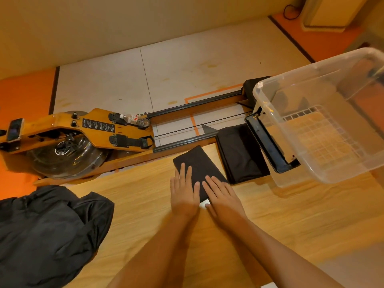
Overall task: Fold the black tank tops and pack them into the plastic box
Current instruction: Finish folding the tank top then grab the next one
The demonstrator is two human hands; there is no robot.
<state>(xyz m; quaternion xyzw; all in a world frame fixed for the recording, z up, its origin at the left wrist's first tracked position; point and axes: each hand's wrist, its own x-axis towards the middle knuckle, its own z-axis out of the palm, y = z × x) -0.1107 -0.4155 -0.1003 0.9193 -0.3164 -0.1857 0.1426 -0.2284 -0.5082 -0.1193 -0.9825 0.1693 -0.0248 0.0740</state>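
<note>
Folded tank tops: two black bundles lie on the wooden table (145,206); the near tank top (199,161) is a neat rectangle, and a larger folded bundle (241,154) lies just to its right.
Unfolded pile: one heap of black cloth (47,231) lies at the table's left edge; I cannot tell how many garments are in it.
Plastic box: one clear plastic box (291,173) sits at the table's far right, close beside the larger bundle, with a grid pattern showing through its floor.
Left hand: the left hand (184,194) lies flat, fingers straight and together, pressing the near tank top's left part.
Right hand: the right hand (223,196) lies flat as well, fingers straight, on the same tank top's near right corner, holding nothing.
Hands together: they are side by side and nearly touching.
Beyond the table: one wooden rowing machine (93,129) stands on the floor with one water bottle (137,120) lying on it.
</note>
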